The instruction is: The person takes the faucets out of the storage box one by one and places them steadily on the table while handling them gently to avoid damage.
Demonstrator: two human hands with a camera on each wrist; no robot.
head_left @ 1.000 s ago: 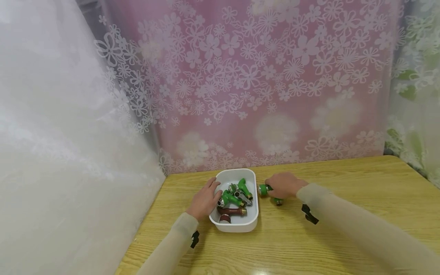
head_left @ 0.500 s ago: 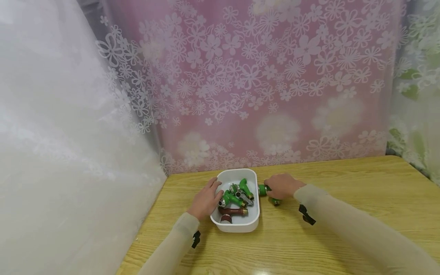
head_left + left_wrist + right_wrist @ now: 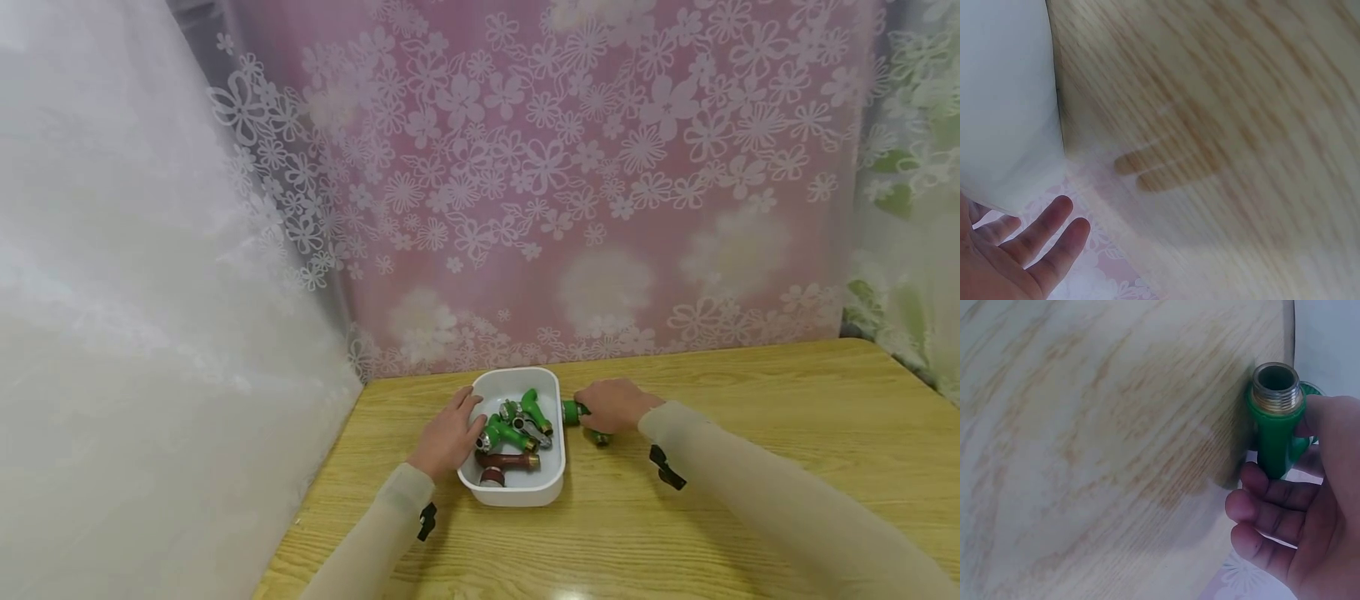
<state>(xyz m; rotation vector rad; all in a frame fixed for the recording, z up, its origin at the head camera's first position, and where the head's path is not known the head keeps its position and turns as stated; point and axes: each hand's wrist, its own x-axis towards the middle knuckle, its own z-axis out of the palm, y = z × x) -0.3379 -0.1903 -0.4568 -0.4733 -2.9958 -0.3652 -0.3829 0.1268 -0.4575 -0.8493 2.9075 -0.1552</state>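
Observation:
A white plastic bin (image 3: 517, 497) stands on the wooden table. In the head view my left hand (image 3: 446, 437) rests at its left rim, and in the left wrist view the fingers (image 3: 1060, 247) are loosely spread beside the white wall. My right hand (image 3: 615, 406) grips a green pipe fitting (image 3: 573, 412) just outside the bin's right wall. The right wrist view shows the threaded metal end of this fitting (image 3: 1275, 434); my palm and thumb hide part of it. Inside the bin lie green fittings (image 3: 512, 433), a grey metal piece (image 3: 534, 432) and a dark red fitting (image 3: 510, 461).
The wooden table (image 3: 750, 433) extends to the right and in front of the bin. A pink flowered curtain (image 3: 525, 208) hangs behind its back edge. White sheeting (image 3: 150, 333) closes off the left side, close to my left arm.
My right hand has shifted slightly left with the green fitting, closing the small gap to the bin's right wall. The left hand stays at the rim.

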